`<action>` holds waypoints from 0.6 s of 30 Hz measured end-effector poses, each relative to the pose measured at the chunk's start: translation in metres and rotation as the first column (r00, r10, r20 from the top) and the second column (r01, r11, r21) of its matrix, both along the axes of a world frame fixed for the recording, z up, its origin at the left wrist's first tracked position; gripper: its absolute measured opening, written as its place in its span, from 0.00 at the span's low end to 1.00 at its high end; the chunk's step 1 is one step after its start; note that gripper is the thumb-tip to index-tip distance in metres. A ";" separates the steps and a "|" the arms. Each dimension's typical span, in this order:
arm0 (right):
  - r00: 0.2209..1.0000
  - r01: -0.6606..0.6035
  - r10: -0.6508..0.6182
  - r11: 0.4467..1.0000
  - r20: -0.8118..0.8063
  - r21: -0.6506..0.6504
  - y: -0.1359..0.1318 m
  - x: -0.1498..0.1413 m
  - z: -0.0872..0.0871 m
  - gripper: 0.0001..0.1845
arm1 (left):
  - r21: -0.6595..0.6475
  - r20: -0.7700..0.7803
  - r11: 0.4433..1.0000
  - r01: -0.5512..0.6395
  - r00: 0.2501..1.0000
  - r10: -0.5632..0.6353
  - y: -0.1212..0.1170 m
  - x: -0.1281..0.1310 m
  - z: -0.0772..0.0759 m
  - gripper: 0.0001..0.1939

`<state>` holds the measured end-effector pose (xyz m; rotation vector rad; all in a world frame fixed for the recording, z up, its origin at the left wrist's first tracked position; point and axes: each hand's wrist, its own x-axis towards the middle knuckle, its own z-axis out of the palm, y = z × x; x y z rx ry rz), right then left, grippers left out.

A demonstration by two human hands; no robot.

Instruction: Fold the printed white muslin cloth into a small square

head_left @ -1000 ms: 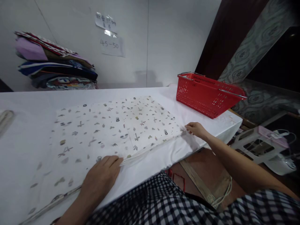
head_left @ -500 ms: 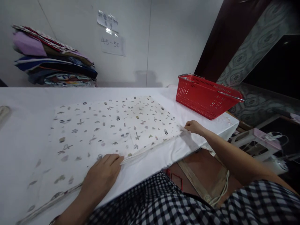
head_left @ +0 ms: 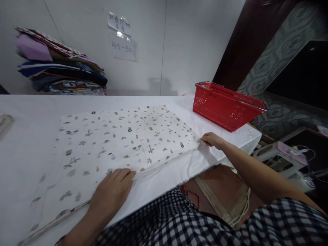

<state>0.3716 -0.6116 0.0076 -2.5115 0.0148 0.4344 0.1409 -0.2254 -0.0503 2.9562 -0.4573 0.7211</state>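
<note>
A thin white cloth with a print of small grey, brown and green leaf-like motifs (head_left: 128, 136) lies spread on the table. My left hand (head_left: 112, 188) is on its near edge, fingers together and curled over the hem; the thumb is hidden. The near right corner of the cloth is pinched between the fingertips of my right hand (head_left: 211, 140). Between my hands the near edge runs fairly straight, with a narrow layered hem. To the left of my left hand, the edge continues as a slightly rolled strip.
A red plastic basket (head_left: 225, 106) with metal handles stands at the table's right end. Folded fabrics (head_left: 64, 68) are piled at the back left. Paper signs (head_left: 124, 48) hang on the wall. A pale rolled item (head_left: 4, 123) lies at the far left of the white-covered table (head_left: 164, 99).
My right hand has shifted very slightly to the left with the cloth's corner in its fingers. My left hand stays in place on the edge.
</note>
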 end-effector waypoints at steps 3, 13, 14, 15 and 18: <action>0.996 0.003 -0.005 1.000 -0.092 -0.023 -0.003 0.000 -0.004 0.16 | -0.016 -0.001 1.000 0.001 1.000 -0.001 0.001 0.000 -0.001 0.14; 0.987 -0.144 0.136 0.984 -0.084 -0.101 -0.005 0.003 -0.023 0.15 | -0.033 -0.218 0.992 -0.120 0.970 0.110 -0.015 -0.007 0.015 0.12; 0.988 -0.136 0.129 0.987 -0.086 -0.085 -0.004 0.003 -0.023 0.13 | -0.041 -0.228 0.990 -0.132 0.966 0.120 -0.015 -0.007 0.015 0.11; 0.990 -0.119 0.113 0.990 -0.084 -0.073 -0.002 0.003 -0.021 0.13 | -0.048 -0.234 0.989 -0.140 0.964 0.125 -0.016 -0.008 0.014 0.11; 0.995 -0.057 0.059 0.998 -0.079 0.032 0.000 -0.002 -0.013 0.12 | -0.059 -0.250 0.987 -0.152 0.959 0.133 -0.016 -0.008 0.009 0.12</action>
